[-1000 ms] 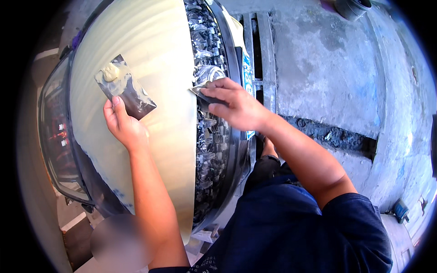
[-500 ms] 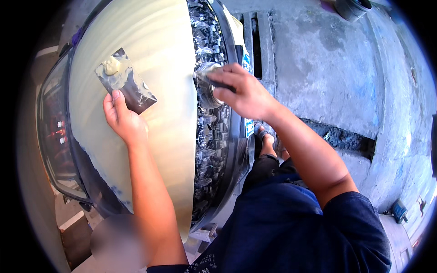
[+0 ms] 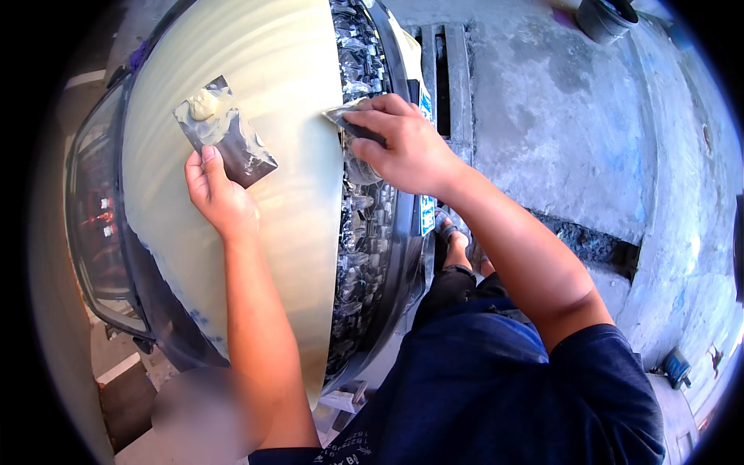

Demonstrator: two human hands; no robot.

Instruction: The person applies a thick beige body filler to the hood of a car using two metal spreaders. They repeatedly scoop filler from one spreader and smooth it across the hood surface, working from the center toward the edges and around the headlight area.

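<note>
Above the cream panel (image 3: 298, 248), the left hand (image 3: 222, 198) pinches a dark plate (image 3: 229, 138) slanting lengthwise upper-left to lower-right, while the right hand (image 3: 415, 151) grips a spreader (image 3: 361, 132) pointing left at its edge.

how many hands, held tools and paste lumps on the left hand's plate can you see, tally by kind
Hands: 2, left hand and right hand
Held tools: 2, plate and scraper
Lump of paste on the plate: 1
Total: 5
</note>
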